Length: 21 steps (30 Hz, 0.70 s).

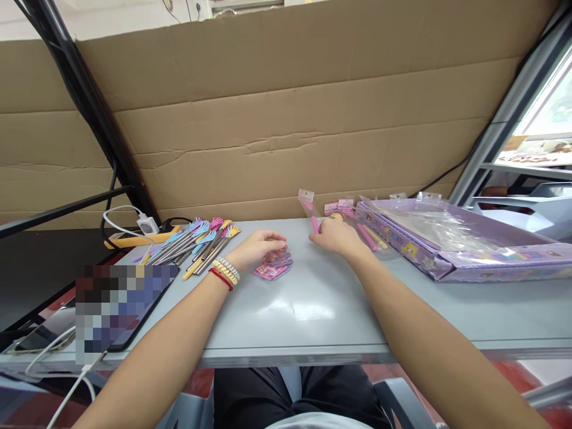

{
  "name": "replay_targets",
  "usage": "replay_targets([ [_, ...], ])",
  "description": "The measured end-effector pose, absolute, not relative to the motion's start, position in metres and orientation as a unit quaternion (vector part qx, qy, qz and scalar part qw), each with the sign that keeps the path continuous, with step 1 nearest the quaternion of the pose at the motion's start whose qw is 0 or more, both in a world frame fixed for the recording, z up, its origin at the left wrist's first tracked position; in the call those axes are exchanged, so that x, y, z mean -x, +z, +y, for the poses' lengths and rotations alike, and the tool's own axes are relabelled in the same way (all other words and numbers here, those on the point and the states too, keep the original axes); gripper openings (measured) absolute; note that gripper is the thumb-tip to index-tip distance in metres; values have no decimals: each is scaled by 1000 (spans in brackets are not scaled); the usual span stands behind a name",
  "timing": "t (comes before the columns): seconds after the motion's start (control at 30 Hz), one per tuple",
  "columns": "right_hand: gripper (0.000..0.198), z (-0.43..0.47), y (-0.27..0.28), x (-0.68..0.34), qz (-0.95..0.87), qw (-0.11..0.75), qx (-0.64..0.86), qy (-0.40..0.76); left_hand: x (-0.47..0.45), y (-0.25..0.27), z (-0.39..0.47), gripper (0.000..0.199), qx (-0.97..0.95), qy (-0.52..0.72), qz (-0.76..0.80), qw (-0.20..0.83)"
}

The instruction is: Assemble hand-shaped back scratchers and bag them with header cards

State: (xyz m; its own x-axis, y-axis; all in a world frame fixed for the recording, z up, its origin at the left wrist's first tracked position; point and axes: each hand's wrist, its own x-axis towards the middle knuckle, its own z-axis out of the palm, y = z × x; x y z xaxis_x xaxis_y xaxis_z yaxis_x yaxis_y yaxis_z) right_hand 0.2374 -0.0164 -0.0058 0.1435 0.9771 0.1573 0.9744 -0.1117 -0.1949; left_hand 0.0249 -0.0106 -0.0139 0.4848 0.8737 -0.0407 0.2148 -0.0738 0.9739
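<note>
right fingers (318,238) on clear-sleeved, bright pink stick (315,224)

The left hand (254,249) and right hand (337,236) are bare, as are both forearms. Round the left wrist sit bumpy bands (226,271), greyish white and pale yellow, with a thin, smooth red band (220,279) beside them. Below show black trousers (250,396) and a whitish, curved edge of cloth (319,420).
</note>
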Motion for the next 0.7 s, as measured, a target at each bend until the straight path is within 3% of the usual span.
replay_targets([
  [0.17, 24, -21, -3, -235, -668, 149, 729, -21, -25, -16, -8, 29, -679, 296, 411, 531],
  [0.33, 21, -27, -7, -217, -750, 226, 621, -33, -26, -16, -5, 35, -648, 340, 428, 531],
  [0.7, 28, -29, -27, -179, -803, 292, 517, 47, -33, -25, -6, 39, -637, 389, 314, 587],
])
